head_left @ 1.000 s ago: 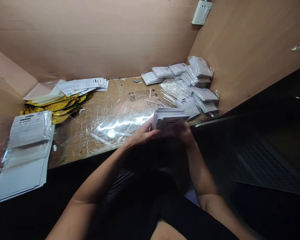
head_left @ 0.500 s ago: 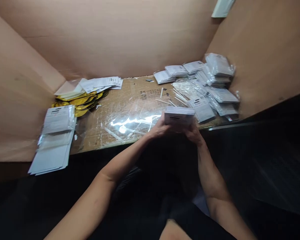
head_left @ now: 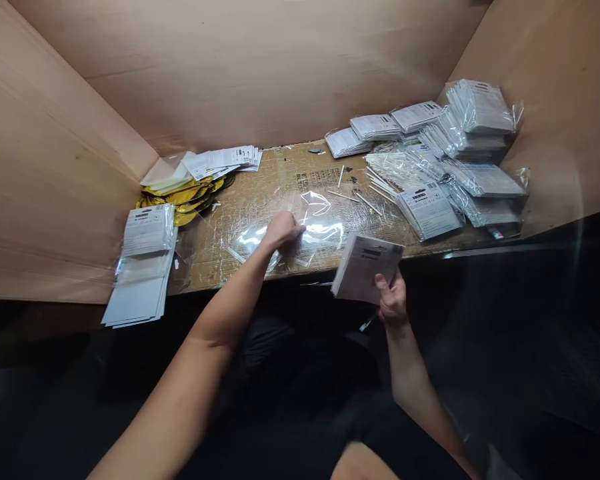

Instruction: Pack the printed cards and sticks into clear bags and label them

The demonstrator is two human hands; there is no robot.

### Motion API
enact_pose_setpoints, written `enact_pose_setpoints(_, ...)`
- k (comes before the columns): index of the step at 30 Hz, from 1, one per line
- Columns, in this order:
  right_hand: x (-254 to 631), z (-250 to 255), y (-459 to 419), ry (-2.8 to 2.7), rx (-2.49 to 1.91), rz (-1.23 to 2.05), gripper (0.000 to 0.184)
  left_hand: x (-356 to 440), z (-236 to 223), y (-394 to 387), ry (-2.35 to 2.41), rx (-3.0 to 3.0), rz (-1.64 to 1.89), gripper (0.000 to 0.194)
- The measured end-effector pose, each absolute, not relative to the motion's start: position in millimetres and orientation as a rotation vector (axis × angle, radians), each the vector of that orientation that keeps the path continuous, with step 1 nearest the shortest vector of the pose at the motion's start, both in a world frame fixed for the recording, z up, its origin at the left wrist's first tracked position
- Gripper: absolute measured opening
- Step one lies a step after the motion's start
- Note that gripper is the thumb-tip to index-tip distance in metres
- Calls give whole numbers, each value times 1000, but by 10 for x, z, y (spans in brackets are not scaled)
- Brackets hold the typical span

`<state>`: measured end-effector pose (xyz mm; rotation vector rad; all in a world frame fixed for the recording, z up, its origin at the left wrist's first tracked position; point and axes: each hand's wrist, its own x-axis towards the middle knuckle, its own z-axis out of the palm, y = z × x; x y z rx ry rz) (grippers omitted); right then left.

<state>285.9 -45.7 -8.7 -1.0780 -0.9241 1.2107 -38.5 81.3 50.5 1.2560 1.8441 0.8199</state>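
My right hand [head_left: 393, 297] grips a stack of white printed cards [head_left: 367, 267] by its lower right corner, thumb across the front card. The stack is tilted up, just in front of the table edge. A slot and dark print show near its top. My left hand [head_left: 283, 230] is closed over the middle of the table, fingertips pinched on shiny clear plastic film [head_left: 323, 227]. Glare hides where the film begins and ends. To the right of the stack lies a pack of cards in a clear bag [head_left: 430, 210].
Bagged card packs [head_left: 485, 110] are heaped in the right corner. White sticks [head_left: 380, 183] lie beside them. At the left are gold foil pieces [head_left: 185, 200], loose printed cards [head_left: 220, 160] and white sheets [head_left: 137, 293] overhanging the edge. Board walls [head_left: 280, 67] enclose the table.
Both hands held the card stack before. My left hand has let go and moved left onto the clear film. The right hand keeps the stack, now turned and tilted. The view has shifted left.
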Motion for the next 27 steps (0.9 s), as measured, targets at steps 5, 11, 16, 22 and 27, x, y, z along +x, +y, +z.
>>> enact_pose_setpoints(5,2860,7,-621,-888,-1029,1553,54,-233,575,691,1619,952,1021,45)
enact_pose_setpoints(11,2797,34,-797,-880,-833,2049,60,245,431,93,1256,523,1253,46)
enact_pose_setpoints(16,2766,57,-756,-953,-680,2258,61,521,441,-221,1160,427,1163,61)
enact_pose_setpoints(22,2865,46,-685,-967,-635,2341,62,682,443,-354,1220,449,1163,39)
enact_pose_setpoints(27,2949,44,-652,-985,-641,2329,66,706,517,-400,1145,471,961,64)
